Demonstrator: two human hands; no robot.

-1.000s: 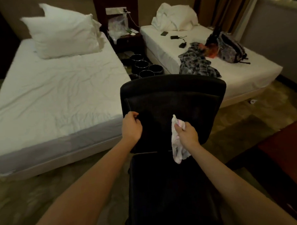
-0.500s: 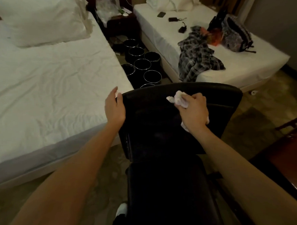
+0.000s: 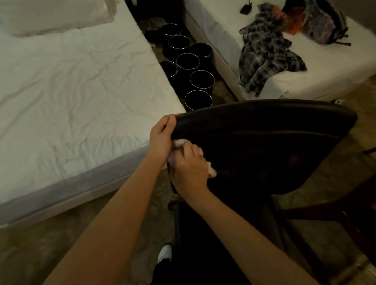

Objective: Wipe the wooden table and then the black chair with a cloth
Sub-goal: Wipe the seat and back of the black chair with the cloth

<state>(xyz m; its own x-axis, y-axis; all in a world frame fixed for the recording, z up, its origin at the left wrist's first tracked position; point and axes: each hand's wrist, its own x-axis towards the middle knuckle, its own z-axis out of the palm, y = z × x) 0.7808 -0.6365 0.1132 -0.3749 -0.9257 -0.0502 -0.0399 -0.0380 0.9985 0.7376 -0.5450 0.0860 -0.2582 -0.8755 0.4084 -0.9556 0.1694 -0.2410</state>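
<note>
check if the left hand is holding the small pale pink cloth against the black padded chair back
No, the right hand presses the small pale pink cloth to the black padded chair back; the left hand grips its top corner.

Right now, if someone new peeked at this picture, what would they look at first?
Probably the two hands at the black chair in the middle: the left hand holds the backrest's top left corner, while the right hand presses a pale cloth against its left edge. Next come the shiny-rimmed black bins clustered on the floor between two white beds.
</note>
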